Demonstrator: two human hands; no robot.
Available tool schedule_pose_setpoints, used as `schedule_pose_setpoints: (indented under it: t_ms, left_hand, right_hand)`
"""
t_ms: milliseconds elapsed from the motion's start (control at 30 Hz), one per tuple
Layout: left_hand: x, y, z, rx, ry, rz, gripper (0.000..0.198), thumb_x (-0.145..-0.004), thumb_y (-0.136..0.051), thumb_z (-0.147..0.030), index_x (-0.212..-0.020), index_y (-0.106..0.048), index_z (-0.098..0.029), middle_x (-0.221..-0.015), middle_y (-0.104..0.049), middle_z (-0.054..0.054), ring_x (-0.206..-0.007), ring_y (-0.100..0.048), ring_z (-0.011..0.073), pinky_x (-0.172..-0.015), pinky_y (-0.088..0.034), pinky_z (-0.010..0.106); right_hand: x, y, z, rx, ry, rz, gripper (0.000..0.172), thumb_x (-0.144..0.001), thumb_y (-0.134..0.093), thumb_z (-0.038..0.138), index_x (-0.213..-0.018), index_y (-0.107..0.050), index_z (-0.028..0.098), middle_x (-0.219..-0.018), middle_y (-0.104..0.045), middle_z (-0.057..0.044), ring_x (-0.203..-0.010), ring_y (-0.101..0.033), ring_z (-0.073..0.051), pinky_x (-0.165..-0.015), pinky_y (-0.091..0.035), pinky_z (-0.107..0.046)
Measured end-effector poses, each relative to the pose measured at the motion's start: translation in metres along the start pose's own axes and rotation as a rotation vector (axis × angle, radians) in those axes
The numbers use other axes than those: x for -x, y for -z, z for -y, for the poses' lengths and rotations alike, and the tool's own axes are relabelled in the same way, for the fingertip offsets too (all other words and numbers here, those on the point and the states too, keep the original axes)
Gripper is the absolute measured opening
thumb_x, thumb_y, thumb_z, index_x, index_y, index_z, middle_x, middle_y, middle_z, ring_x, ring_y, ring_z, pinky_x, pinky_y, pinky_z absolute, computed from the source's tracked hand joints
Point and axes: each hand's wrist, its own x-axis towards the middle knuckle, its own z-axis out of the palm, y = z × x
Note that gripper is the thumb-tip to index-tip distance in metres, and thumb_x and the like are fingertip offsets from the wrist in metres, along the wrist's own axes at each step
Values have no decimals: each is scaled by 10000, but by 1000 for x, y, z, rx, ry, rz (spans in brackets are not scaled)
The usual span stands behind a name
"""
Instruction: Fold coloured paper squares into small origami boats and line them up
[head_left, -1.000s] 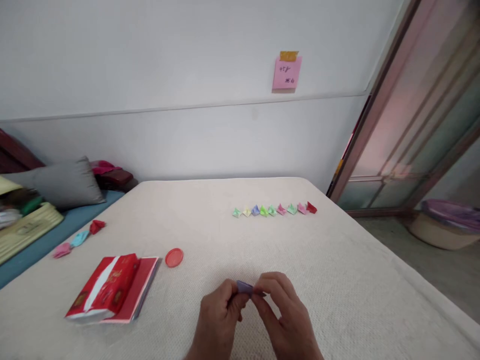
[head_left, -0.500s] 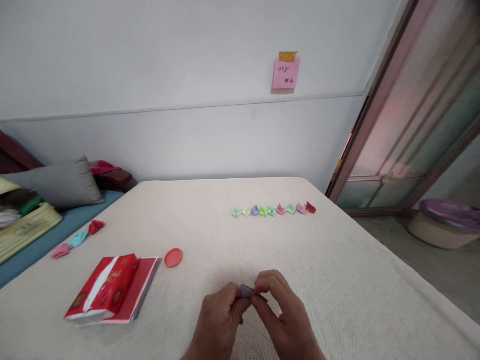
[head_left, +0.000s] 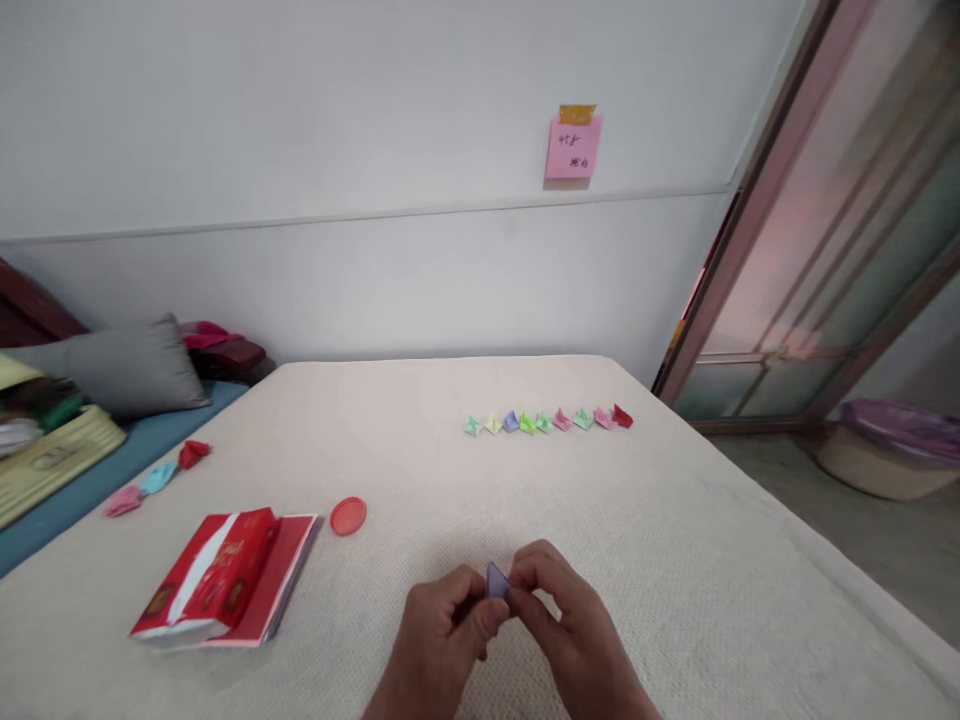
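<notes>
A small folded piece of purple paper (head_left: 496,582) is held up between both hands at the near middle of the cloth-covered table. My left hand (head_left: 448,630) pinches it from the left, with the thumb across its lower part. From the right, my right hand (head_left: 559,610) grips its edge between thumb and index finger. One pointed corner of the paper sticks up; its lower part is hidden by the fingers. Farther back stands a row of small folded paper pieces (head_left: 527,423) in green, yellow, purple, pink and red.
A red tissue pack (head_left: 217,570) lies on a stack of coloured paper (head_left: 289,590) at left. Beside it is a round red lid (head_left: 348,516). Three folded papers (head_left: 159,477) lie near the left edge. A pink note (head_left: 573,148) is taped to the wall.
The purple paper has turned so that a pointed corner now stands upright. My left thumb has shifted onto its front. The other objects stay in place.
</notes>
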Motion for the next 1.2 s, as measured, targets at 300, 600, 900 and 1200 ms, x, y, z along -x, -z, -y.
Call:
schedule_pose_setpoints:
  t_ms: [300, 600, 900, 1200]
  left_hand:
    - [-4, 1, 10, 735, 228, 49, 138, -818, -658, -284, -797, -644, -148, -581, -519, -29, -485, -394, 71, -458, -268, 203]
    - [-7, 0, 14, 1013, 334, 88, 112, -826, -651, -190, -740, -621, -125, -590, -539, -20, -404, -422, 28, -396, -271, 155]
    - [-7, -3, 17, 1091, 297, -24, 191, -754, -680, -95, -923, -617, -157, -649, -553, -30, -462, -451, 29, -432, -326, 131]
    - [-5, -5, 13, 1037, 272, 31, 266, -694, -641, -13, -922, -661, -149, -697, -594, -13, -509, -483, 43, -451, -329, 152]
  right_hand:
    - [-4, -7, -7, -596, -449, 148, 178, -747, -666, 262, -640, -590, 142, -518, -382, 67, -475, -192, -72, -468, -108, -253]
    - [-3, -13, -19, -984, -658, 95, 139, -668, -720, 183, -605, -625, 103, -459, -413, 62, -405, -263, -30, -392, -137, -177]
    - [-3, -18, -25, -1244, -788, -86, 77, -681, -706, 124, -651, -656, 74, -523, -524, 29, -401, -376, -20, -349, -268, -124]
    - [-3, -18, -26, -1183, -800, -105, 117, -689, -728, 166, -655, -655, 80, -477, -513, 41, -378, -371, -14, -334, -261, -113]
